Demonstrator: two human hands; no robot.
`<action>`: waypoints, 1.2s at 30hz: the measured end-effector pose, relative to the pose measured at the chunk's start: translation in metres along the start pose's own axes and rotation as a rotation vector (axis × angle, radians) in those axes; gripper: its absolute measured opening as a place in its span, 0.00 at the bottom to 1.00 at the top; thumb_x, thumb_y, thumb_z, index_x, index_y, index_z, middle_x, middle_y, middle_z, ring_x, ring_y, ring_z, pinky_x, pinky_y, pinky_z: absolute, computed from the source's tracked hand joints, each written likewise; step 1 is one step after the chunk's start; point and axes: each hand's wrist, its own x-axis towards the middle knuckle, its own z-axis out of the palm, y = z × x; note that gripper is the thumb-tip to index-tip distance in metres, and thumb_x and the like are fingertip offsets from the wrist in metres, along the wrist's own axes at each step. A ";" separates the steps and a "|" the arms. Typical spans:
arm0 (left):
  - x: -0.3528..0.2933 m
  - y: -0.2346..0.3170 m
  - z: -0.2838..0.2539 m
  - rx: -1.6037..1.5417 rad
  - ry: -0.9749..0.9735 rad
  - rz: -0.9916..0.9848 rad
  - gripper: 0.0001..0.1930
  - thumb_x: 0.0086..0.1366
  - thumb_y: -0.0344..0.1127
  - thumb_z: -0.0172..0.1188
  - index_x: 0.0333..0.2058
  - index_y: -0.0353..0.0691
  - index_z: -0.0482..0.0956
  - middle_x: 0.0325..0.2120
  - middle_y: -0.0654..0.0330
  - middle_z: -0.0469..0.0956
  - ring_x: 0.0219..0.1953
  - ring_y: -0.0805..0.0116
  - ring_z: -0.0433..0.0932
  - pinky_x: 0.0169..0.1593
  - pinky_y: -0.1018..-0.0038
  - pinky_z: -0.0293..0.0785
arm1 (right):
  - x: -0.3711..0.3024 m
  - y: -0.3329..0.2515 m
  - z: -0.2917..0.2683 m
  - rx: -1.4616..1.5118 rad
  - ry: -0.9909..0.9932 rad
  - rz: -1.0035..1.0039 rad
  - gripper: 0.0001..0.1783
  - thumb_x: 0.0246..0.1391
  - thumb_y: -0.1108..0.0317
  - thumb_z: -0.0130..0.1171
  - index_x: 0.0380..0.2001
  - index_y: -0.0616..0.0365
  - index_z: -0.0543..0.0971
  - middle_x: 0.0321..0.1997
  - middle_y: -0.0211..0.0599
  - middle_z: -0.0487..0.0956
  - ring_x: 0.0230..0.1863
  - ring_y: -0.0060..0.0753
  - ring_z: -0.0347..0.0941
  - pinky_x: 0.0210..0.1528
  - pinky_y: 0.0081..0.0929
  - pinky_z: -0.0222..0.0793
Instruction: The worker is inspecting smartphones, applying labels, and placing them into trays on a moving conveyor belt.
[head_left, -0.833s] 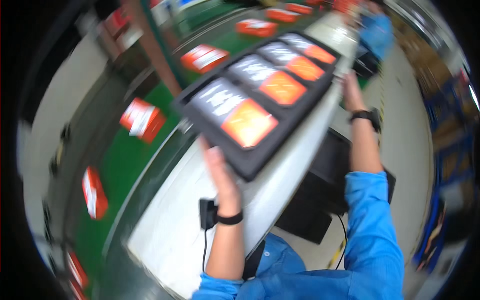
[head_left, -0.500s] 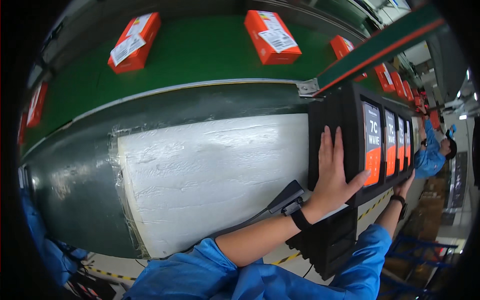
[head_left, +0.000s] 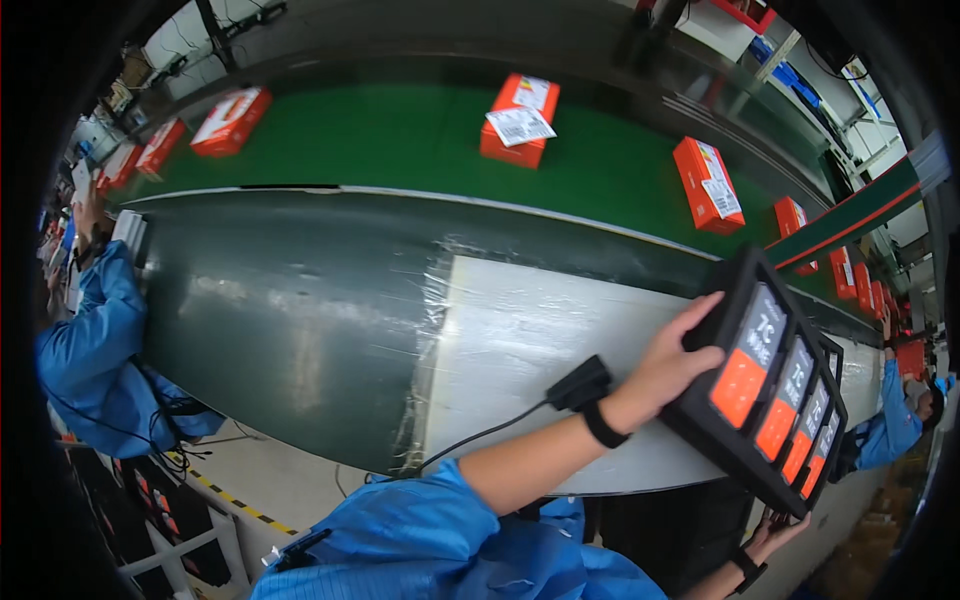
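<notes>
Our left hand [head_left: 675, 365] is half open, thumb over the front of the black tray [head_left: 730, 446] and fingers along its upper side, gripping it. Our right hand [head_left: 770, 540] holds the lower edge; the tray covers part of it, so we cannot tell how far its fingers are closed. The tray is tilted between both hands, to the right of the left hand and above the right. In its face we count four orange-and-grey phone-like pieces [head_left: 740, 388] in a row.

At our left wrist, just behind the hand, are a black wristband [head_left: 605, 425] and a small black device [head_left: 580, 382], its cable trailing leftward. Beneath that forearm lies a white sheet [head_left: 560, 320] on the dark green tabletop [head_left: 290, 330].

Obstruction noted: a green post with a red stripe [head_left: 850, 215] slants beyond the tray, up and right of our left hand; contact cannot be judged. Farther out, a green conveyor [head_left: 390, 140] carries orange boxes [head_left: 518, 120]. Co-workers in blue are at far left [head_left: 95, 310] and far right [head_left: 895, 415].
</notes>
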 end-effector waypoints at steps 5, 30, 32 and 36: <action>-0.090 0.085 -0.090 -0.025 0.046 0.009 0.38 0.55 0.29 0.57 0.66 0.37 0.56 0.60 0.53 0.66 0.59 0.67 0.68 0.62 0.72 0.64 | -0.116 0.042 0.029 0.060 -0.258 0.054 0.28 0.57 0.46 0.56 0.50 0.58 0.74 0.46 0.35 0.76 0.44 0.28 0.71 0.49 0.25 0.66; -0.248 0.202 -0.163 2.048 1.001 0.238 0.45 0.53 0.48 0.65 0.61 0.23 0.57 0.50 0.41 0.70 0.57 0.45 0.63 0.60 0.62 0.61 | -0.503 0.025 0.347 -0.206 -1.832 -0.944 0.06 0.45 0.77 0.52 0.30 0.63 0.73 0.43 0.43 0.73 0.51 0.43 0.67 0.58 0.33 0.57; -0.241 0.210 -0.154 2.106 1.034 0.177 0.47 0.52 0.51 0.66 0.62 0.24 0.57 0.47 0.43 0.72 0.54 0.49 0.65 0.57 0.64 0.61 | -0.528 0.028 0.349 -0.174 -1.901 -0.896 0.04 0.45 0.78 0.53 0.28 0.62 0.74 0.38 0.41 0.74 0.47 0.42 0.69 0.54 0.33 0.61; -0.223 0.218 -0.146 2.296 0.969 -0.218 0.53 0.48 0.59 0.66 0.64 0.29 0.55 0.41 0.50 0.73 0.45 0.59 0.67 0.47 0.67 0.62 | -0.540 0.029 0.357 -0.101 -1.880 -0.837 0.01 0.47 0.78 0.54 0.26 0.64 0.74 0.33 0.39 0.76 0.41 0.38 0.71 0.48 0.30 0.64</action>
